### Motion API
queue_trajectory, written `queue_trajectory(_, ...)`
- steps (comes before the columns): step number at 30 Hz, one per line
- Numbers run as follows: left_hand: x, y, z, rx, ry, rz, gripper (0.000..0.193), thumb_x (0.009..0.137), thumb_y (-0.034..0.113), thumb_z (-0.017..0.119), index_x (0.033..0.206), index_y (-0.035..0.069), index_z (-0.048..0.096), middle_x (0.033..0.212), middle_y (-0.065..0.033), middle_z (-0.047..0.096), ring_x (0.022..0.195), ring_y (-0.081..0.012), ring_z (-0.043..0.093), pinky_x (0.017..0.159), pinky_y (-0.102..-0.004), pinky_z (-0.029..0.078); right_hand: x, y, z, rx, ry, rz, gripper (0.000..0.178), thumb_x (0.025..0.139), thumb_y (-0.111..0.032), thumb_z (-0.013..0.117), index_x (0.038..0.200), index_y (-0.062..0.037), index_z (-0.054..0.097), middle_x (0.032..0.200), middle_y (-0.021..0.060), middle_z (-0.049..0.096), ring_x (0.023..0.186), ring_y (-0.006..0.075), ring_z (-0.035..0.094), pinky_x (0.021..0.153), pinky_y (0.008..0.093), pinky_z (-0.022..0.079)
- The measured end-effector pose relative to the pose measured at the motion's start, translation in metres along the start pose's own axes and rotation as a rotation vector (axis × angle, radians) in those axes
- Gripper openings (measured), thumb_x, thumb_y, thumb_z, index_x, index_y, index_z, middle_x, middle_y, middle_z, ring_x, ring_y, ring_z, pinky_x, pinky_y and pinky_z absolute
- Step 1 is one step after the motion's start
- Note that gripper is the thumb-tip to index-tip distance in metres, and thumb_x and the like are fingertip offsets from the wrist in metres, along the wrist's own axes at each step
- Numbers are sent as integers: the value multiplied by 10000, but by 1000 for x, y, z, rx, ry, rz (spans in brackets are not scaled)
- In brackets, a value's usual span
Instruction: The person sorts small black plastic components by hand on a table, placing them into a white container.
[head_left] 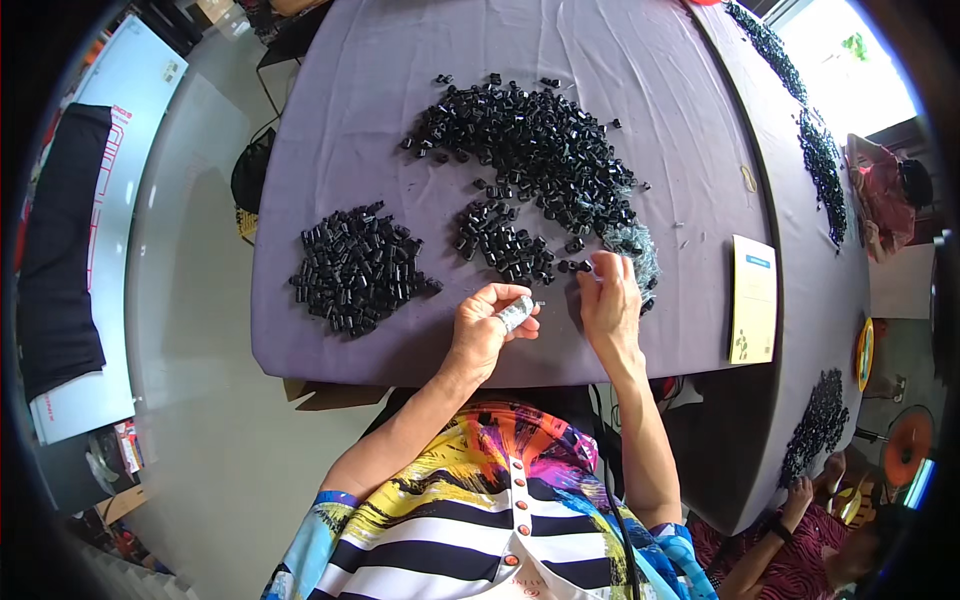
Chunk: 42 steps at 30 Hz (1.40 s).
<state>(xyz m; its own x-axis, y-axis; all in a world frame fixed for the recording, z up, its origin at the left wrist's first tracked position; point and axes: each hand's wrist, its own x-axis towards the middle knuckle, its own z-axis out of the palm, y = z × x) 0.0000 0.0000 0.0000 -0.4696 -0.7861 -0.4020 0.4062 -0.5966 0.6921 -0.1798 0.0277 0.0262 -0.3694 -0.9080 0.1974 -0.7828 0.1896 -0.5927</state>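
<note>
My left hand (485, 330) is closed in a pinch over the table's near edge. A silvery-grey wrap (515, 313) shows at its thumb, and a tiny pale piece sticks out at the fingertips; its kind is too small to tell. To its right, my right hand (612, 315) bends its fingers down, thumb and forefinger closing on a small black plastic piece (585, 267). Just ahead lies a small heap of black pieces (505, 243). Beside the right fingertips is a pile of small, clear-greyish bits (640, 255), partly hidden by that hand.
A large black heap (530, 140) spreads across the grey cloth-covered table (340, 120); another pile (360, 270) sits at left. A yellow booklet (753, 300) lies at right. Beyond, a second table carries more black piles (815, 425), where another person's hands (800, 500) work.
</note>
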Motion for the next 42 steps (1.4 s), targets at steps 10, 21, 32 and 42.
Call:
queue_trajectory(10, 2, -1, 4, -21, 36, -12, 129, 912, 10, 575, 1031, -7, 620, 911, -143, 685, 702, -183, 684, 656, -324, 601, 4, 8, -1, 99, 99, -145, 145, 844, 24, 597, 984, -9, 613, 825, 113, 603, 682, 265, 606, 651, 337, 501)
queue_trajectory(21, 2, -3, 11, 40, 68, 47, 129, 901, 8, 584, 1025, -10, 616, 856, -93, 673, 703, -153, 669, 651, -296, 590, -40, -13, 22, 1295, -125, 442, 163, 914, -7, 609, 1075, 8, 629, 888, 64, 680, 752, 126, 657, 715, 258, 546)
queue_trajectory(32, -1, -4, 15, 196, 89, 90, 168, 914, -39, 526, 1053, -47, 621, 910, -115, 682, 725, -177, 689, 661, -302, 598, -44, -19, 26, 1079, -62, 295, 162, 855, 63, 657, 1008, 16, 680, 872, 27, 680, 771, 65, 619, 709, 198, 503)
queue_trajectory(42, -9, -6, 13, 473, 114, 256, 164, 908, -37, 523, 1042, -39, 619, 858, -109, 692, 728, -158, 685, 638, -280, 576, -45, -14, 33, 755, -110, 56, 161, 824, 74, 623, 961, 8, 675, 867, 73, 675, 772, 128, 626, 687, 247, 500)
